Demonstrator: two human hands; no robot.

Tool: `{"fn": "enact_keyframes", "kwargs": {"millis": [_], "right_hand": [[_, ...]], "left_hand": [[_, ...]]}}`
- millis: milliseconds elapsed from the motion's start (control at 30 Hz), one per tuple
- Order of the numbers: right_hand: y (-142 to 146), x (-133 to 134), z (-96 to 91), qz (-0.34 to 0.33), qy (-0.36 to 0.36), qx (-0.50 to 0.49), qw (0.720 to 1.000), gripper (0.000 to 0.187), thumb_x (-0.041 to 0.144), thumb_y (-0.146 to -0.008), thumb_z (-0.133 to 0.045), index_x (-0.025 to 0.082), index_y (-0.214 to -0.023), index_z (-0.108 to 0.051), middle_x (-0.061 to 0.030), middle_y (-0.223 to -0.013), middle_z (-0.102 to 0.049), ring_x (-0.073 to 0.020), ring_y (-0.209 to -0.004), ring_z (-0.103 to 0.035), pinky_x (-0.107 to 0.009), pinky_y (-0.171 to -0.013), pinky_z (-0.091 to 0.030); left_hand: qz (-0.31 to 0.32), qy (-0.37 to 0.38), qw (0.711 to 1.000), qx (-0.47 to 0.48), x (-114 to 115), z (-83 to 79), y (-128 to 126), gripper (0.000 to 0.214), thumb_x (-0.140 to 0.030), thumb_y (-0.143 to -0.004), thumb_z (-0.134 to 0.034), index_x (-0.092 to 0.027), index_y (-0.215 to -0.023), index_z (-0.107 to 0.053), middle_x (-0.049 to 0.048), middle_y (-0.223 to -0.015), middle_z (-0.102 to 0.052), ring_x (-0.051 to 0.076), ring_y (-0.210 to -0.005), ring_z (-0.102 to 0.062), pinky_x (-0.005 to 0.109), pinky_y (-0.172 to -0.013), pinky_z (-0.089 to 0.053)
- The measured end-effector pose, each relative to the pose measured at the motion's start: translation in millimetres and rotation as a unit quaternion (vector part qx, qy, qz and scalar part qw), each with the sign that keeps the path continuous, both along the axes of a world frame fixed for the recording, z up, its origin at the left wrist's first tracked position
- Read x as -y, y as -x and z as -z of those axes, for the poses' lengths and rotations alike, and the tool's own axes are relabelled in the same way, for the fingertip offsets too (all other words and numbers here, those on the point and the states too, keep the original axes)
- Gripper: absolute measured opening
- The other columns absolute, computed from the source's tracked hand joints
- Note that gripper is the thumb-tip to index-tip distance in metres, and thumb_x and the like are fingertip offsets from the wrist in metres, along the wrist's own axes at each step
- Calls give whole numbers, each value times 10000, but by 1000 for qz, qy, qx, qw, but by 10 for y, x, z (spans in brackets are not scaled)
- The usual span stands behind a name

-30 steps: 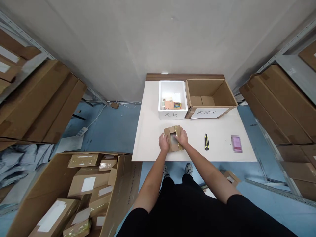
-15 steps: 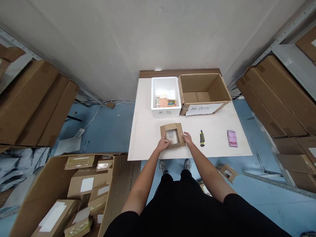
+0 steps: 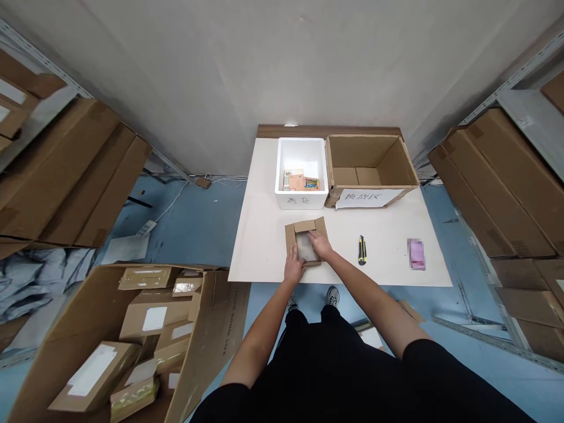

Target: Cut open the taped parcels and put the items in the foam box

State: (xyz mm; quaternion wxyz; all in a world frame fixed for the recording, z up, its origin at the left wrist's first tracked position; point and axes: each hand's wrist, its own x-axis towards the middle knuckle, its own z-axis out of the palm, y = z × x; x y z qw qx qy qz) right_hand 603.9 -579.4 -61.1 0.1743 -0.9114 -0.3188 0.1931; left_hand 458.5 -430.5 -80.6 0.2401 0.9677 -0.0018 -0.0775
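Note:
A small cardboard box (image 3: 304, 225) with its flaps folded outward lies near the front edge of the white table. Inside it shows a pale greyish surface whose kind I cannot make out. My left hand (image 3: 294, 267) grips the box at its near left side, fingers bent over the wall. Over the right side reaches my right hand (image 3: 320, 245), its fingers stretched into the opening and touching the pale surface or hovering just above it. To the right lies a black and yellow utility knife (image 3: 362, 251), apart from both hands.
Behind the small box stand a white foam bin (image 3: 302, 201) with several small packages and a large open carton (image 3: 372, 144) with a paper label. A blurred pink item (image 3: 416, 254) lies at right. A big carton of parcels (image 3: 100, 276) stands on the floor at left.
My right hand has moved from the box's right edge leftward into its opening. My left hand has shifted slightly down along the near left side. The view has turned a little.

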Motion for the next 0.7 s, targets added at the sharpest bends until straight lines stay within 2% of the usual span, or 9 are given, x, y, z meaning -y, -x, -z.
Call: {"fn": "enact_keyframes", "kwargs": {"millis": [33,133,233,300,367,433,567,633,700], "right_hand": [[-16,-30,-1,6,-8,7,1000,711,16,-873,-441,166,-1562,-534,-110,-1645,-479,-241,-1551,-347,-424,-1277,-304],[-126,-101,4,27,-24,28,999,801,46,-871,-473,152,-1660,-396,-108,-1770,-249,-250,-1647,-139,-465,-1316,-221],[-323,-217,15,45,23,12,999,916,67,-847,-541,202,-1712,-272,-107,-1804,-67,-299,-1663,-31,-535,-1299,-208],[-450,-320,13,53,68,-7,996,956,70,-838,-571,227,-1720,-239,-121,-1803,-34,-323,-1663,-12,-569,-1290,-183],[-519,-417,-6,62,89,-13,994,942,76,-841,-593,207,-1712,-260,-146,-1800,-59,-341,-1660,-24,-573,-1293,-151],[-499,-495,-40,68,66,1,996,885,92,-865,-592,169,-1696,-299,-165,-1790,-125,-344,-1653,-74,-543,-1300,-159],[-225,-669,-54,22,-11,21,999,661,121,-945,-513,181,-1602,-478,-141,-1687,-400,-282,-1570,-321,-421,-1279,-288],[-73,-811,3,-18,10,-5,1000,586,138,-952,-541,177,-1536,-555,-150,-1613,-491,-274,-1528,-391,-388,-1258,-324],[20,-983,101,-40,59,-36,997,616,159,-929,-622,142,-1540,-543,-196,-1616,-475,-304,-1550,-362,-400,-1252,-326]], "left_hand": [[-1,-2,1000,6,-4,15,49,33,-204,-881,-775,-173,-892,-770,111,-1783,-195,422,-1645,-125,627,-1293,-277],[2,-7,1000,26,-13,41,144,124,-202,-958,-663,-184,-883,-760,82,-1753,-304,396,-1649,-136,636,-1308,-239],[5,-1,999,39,-13,34,150,174,-172,-971,-608,-204,-899,-764,43,-1732,-361,369,-1651,-149,627,-1325,-204],[7,3,999,42,-29,10,118,187,-167,-967,-599,-210,-914,-773,47,-1718,-388,365,-1649,-159,632,-1325,-201],[10,0,999,41,-75,-25,80,184,-173,-962,-604,-204,-916,-779,61,-1709,-403,376,-1645,-167,643,-1317,-212],[13,-5,999,36,-152,-63,55,174,-170,-952,-612,-194,-904,-778,68,-1706,-408,387,-1642,-172,644,-1308,-231],[3,-11,1000,26,-359,-114,75,152,-162,-933,-629,-203,-917,-775,63,-1690,-436,380,-1639,-184,650,-1289,-260],[-2,-13,1000,29,-460,-114,118,140,-166,-926,-644,-210,-916,-777,56,-1689,-438,377,-1639,-186,655,-1286,-262],[-3,-13,999,31,-545,-97,171,134,-159,-915,-656,-208,-902,-780,60,-1689,-438,378,-1638,-192,647,-1289,-262]]}}
